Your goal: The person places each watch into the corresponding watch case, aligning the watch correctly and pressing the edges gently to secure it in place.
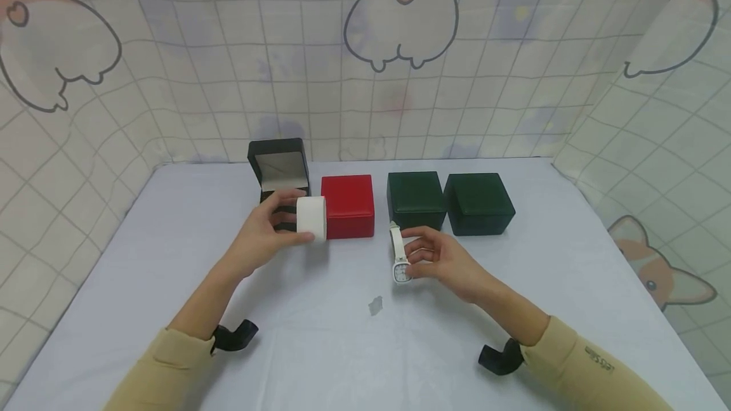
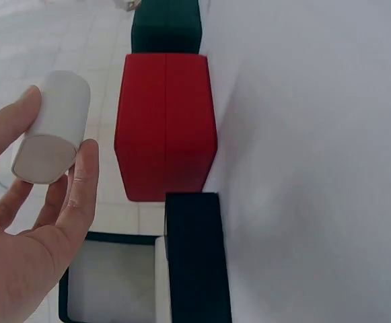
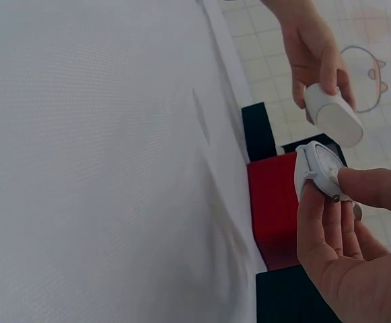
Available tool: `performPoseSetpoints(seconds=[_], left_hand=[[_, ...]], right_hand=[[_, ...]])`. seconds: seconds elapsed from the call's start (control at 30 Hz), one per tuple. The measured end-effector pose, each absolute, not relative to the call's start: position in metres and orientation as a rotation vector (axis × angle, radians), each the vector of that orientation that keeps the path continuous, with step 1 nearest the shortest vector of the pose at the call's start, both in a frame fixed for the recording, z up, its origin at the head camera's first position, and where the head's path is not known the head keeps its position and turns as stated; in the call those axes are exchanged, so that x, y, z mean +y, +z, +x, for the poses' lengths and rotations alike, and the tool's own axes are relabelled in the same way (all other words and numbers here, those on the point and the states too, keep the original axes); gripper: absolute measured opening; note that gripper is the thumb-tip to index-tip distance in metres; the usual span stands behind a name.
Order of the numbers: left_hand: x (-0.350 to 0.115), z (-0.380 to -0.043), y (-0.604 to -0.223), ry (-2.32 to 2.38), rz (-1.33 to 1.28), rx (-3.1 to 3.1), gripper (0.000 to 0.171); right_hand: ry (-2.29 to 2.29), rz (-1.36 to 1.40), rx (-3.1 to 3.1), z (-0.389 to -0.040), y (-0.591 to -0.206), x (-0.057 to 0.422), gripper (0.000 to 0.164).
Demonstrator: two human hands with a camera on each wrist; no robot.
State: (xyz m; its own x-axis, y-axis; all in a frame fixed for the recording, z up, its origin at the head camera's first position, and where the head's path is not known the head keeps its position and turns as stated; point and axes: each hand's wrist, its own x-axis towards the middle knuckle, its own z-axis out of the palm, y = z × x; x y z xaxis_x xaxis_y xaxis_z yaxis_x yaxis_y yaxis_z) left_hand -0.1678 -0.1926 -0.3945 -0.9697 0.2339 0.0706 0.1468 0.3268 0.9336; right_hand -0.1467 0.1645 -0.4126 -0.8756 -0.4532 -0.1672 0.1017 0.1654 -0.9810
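My left hand (image 1: 265, 233) grips a white watch cushion (image 1: 311, 218) between thumb and fingers, above the table in front of an open dark box (image 1: 280, 169). In the left wrist view the cushion (image 2: 62, 111) appears as a short rounded cylinder with a flat end. My right hand (image 1: 442, 259) pinches a white wristwatch (image 1: 401, 271) by its square case, the pale strap reaching up toward the boxes. The right wrist view shows the watch face (image 3: 328, 163) under the thumb, with the strap partly hidden by the fingers.
A closed red box (image 1: 347, 207) stands right of the open one. Two closed green boxes (image 1: 417, 200) (image 1: 480, 203) sit farther right. A small grey patch (image 1: 375, 305) lies on the white table (image 1: 320, 354). Patterned cloth (image 1: 228, 81) hangs behind and at both sides.
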Motion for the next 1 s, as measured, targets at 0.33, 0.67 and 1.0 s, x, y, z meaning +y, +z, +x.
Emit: performPoseSetpoints(seconds=[0.33, 0.67, 1.0], left_hand=[[-0.168, -0.152, -0.404, 1.708, 0.388, 2.453, 0.075], [-0.144, -0.144, -0.407, 1.645, 0.465, 2.458, 0.074], [-0.129, -0.144, -0.412, 1.614, 0.515, 2.45, 0.076]], right_hand=[[-1.771, -0.359, 2.014, -0.148, -0.412, 0.162, 0.063], [-1.773, -0.381, 2.018, -0.149, -0.412, 0.159, 0.063], [-1.787, -0.429, 1.989, -0.149, -0.41, 0.155, 0.063]])
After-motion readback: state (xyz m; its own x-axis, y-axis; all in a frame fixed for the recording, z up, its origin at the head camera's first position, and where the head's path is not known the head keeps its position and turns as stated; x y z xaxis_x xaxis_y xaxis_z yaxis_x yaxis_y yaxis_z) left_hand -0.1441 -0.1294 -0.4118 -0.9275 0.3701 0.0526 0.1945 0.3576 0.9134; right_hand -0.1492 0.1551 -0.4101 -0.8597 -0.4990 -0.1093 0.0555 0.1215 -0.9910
